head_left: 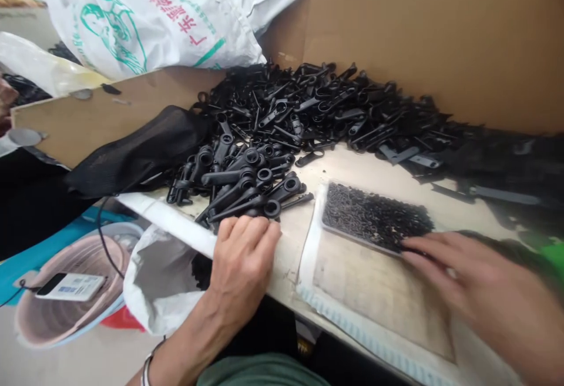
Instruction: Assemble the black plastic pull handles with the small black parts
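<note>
My left hand point(247, 251) is closed, its fingers curled down at the table's front edge against a heap of black plastic handles point(247, 183) with round ring ends. Whatever it holds, if anything, is hidden under the fingers. My right hand point(467, 274), slightly blurred, has its thumb and fingers brought together at the near right corner of a shallow clear tray point(359, 237). Many tiny black parts point(374, 210) fill that tray. What lies between the right fingertips is too small to make out.
A large pile of black plastic pieces point(308, 98) lies against the cardboard wall point(432, 39). Black mesh cloth point(145, 151) sits left of the handles. Below the edge hang an open white sack point(154, 280) and a pink basket point(48, 321) holding a phone point(73, 287).
</note>
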### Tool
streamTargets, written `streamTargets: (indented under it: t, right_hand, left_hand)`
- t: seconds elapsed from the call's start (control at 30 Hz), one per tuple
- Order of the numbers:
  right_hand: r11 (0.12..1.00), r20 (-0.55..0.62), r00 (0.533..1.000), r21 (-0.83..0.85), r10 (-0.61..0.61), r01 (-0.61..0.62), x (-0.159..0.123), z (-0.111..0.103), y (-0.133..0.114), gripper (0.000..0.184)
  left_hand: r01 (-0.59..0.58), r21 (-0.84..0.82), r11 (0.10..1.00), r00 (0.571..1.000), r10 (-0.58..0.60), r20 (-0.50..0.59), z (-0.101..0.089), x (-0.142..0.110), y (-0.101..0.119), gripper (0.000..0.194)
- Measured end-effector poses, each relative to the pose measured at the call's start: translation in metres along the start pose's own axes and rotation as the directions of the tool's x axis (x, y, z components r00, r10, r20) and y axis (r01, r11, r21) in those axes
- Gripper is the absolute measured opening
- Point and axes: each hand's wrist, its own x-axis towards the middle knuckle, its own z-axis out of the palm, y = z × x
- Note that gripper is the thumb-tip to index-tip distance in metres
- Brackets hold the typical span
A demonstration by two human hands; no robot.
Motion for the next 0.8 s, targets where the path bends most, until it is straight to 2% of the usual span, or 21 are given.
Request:
streamTargets:
  t: [0.03,0.1,0.2,0.4,0.57,0.67,0.8]
  right_hand:
    - [0.994,0.048,0.994,-0.029,-0.102,0.103,0.006,0.002,-0.018,0.040]
    - [0.978,0.134,0.974,-0.074,-0.182,0.193,0.016,0.007,-0.045,0.036]
    - [0.964,0.198,0.956,-0.114,-0.215,0.240,0.023,0.012,-0.057,0.025]
    - [0.907,0.101,0.905,-0.048,-0.413,0.419,0.023,0.015,-0.063,0.025]
    - [0.908,0.101,0.905,-0.033,-0.414,0.419,0.026,0.018,-0.080,0.024]
    - [0.909,0.088,0.909,-0.055,-0.407,0.412,0.025,0.018,-0.079,0.023]
    - [0.917,0.130,0.912,-0.045,-0.388,0.397,0.020,0.017,-0.075,0.021]
  left_hand:
    - [0.010,0.029,1.000,1.000,-0.009,-0.017,-0.001,0.001,-0.004,0.015]
    - [0.021,0.069,0.997,0.999,-0.018,-0.042,-0.001,0.005,-0.008,0.013]
    - [0.015,0.097,0.995,0.999,-0.010,-0.052,0.003,0.010,-0.010,0.012]
    - [0.033,0.136,0.990,0.999,-0.031,-0.016,0.012,0.014,-0.010,0.010]
    - [0.046,0.172,0.984,0.999,-0.043,-0.021,0.011,0.017,-0.011,0.011]
    - [0.037,0.184,0.982,0.999,-0.033,-0.026,0.010,0.018,-0.011,0.010]
    - [0.023,0.211,0.977,1.000,-0.025,0.009,0.009,0.017,-0.011,0.010]
